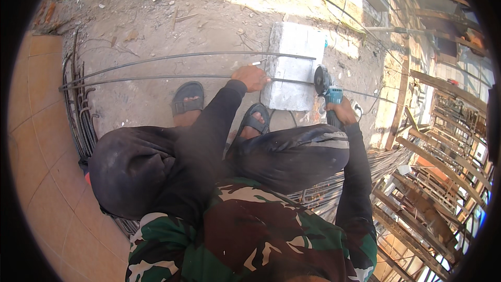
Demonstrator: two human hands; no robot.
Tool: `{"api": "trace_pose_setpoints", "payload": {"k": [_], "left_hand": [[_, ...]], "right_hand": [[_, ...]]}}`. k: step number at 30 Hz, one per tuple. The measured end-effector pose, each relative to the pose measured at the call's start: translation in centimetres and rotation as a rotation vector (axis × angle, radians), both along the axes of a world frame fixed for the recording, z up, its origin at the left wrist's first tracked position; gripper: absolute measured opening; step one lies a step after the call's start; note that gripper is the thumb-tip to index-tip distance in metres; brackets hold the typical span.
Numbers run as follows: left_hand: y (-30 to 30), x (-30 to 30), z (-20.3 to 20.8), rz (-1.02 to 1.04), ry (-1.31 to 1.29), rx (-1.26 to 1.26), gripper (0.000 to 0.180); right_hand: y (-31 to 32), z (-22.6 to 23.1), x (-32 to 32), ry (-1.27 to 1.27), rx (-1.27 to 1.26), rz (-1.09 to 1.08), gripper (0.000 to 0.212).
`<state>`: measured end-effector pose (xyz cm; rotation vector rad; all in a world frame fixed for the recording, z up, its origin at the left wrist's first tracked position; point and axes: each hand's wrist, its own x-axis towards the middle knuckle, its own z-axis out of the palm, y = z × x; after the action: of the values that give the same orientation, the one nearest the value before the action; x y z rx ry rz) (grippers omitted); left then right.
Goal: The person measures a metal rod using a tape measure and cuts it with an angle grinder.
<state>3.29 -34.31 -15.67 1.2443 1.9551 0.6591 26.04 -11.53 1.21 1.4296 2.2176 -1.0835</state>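
My right hand (342,110) is wrapped round the body of a teal angle grinder (334,94). Its dark disc (321,80) stands upright by the right edge of a white block (293,84), at the end of a thin steel rod (177,77). My left hand (251,78) is closed on that rod just left of the block. A small white stick (256,63) shows beside its knuckles; whether it is held, I cannot tell. Farther off, a second steel rod (188,55) runs roughly alongside and rests its right end on the block.
Bent steel bars (78,109) lie along the edge of an orange tiled floor (39,104) at left. My sandalled feet (188,99) stand before the block. Bundled rods (334,185) and wooden planks (443,164) fill the right side. A cable (371,105) trails near the grinder.
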Motion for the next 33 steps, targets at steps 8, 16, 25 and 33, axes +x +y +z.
{"api": "trace_pose_setpoints", "payload": {"k": [8, 16, 25, 33], "left_hand": [[0.1, -0.1, 0.2, -0.014, -0.005, -0.038, 0.043], [0.0, -0.1, 0.5, -0.004, 0.014, 0.013, 0.043], [0.0, -0.1, 0.0, -0.019, 0.003, -0.001, 0.047], [0.2, -0.8, 1.4, -0.07, -0.025, -0.027, 0.046]], "right_hand": [[0.3, -0.2, -0.3, -0.034, 0.021, 0.031, 0.03], [-0.9, 1.2, -0.6, -0.043, 0.019, 0.013, 0.035], [-1.4, 0.7, 1.8, -0.012, -0.039, -0.032, 0.036], [-2.7, 1.0, 6.4, 0.204, -0.072, -0.433, 0.037]]}}
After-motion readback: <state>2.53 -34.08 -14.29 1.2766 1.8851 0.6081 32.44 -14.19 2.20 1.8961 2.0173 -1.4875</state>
